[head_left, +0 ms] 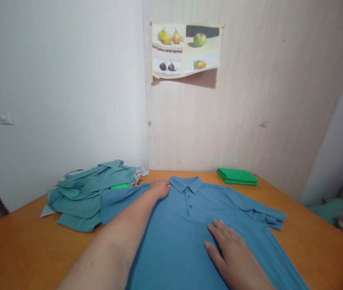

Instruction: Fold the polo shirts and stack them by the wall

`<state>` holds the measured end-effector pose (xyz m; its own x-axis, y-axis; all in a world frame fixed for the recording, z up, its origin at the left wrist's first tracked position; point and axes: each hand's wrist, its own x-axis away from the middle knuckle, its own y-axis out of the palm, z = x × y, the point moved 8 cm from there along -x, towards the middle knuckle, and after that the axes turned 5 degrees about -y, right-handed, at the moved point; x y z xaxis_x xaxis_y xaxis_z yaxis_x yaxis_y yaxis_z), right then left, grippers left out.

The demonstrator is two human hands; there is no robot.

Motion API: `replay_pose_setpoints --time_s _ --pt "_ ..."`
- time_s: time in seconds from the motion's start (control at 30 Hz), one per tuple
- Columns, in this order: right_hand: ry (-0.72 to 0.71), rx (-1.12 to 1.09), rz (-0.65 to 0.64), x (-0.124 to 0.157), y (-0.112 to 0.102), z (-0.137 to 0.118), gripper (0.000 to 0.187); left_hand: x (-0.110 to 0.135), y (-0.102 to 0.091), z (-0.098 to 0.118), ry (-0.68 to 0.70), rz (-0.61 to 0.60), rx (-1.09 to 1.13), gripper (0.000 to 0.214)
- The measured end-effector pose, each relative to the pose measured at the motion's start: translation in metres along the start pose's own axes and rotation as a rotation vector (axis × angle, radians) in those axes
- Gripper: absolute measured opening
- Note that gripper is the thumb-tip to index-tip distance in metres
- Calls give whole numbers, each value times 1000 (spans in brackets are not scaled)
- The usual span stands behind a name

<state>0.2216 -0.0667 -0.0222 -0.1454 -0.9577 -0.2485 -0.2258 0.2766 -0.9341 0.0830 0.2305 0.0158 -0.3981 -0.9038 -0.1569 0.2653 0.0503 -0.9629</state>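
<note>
1. The polo (183, 237) is lying face up, spread flat on the table (23, 245), with its collar pointing at the wall.
2. The left hand (159, 188) is resting palm down on the polo's shoulder, just beside the collar, fingers loosely bent and gripping nothing.
3. The right hand (232, 253) is pressing flat on the polo's chest below the buttons, fingers spread and holding nothing.
4. A pile (89, 193) of teal clothes is touching the polo's left sleeve.
5. A folded green cloth (237, 176) is sitting beyond the polo's right shoulder.
</note>
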Motion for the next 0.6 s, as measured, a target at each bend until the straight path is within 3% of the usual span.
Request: replay_pose_setpoints --time_s 0.13,0.3,0.6 --pt "-3 -13 8 0 1 2 59 -16 2 -6 -48 4 16 33" --pt "1 2 -33 0 2 0 60 -35 -10 -22 -159 53 19 29" --pt "7 23 -107 0 4 -1 64 -45 -7 -54 -312 74 97 26"
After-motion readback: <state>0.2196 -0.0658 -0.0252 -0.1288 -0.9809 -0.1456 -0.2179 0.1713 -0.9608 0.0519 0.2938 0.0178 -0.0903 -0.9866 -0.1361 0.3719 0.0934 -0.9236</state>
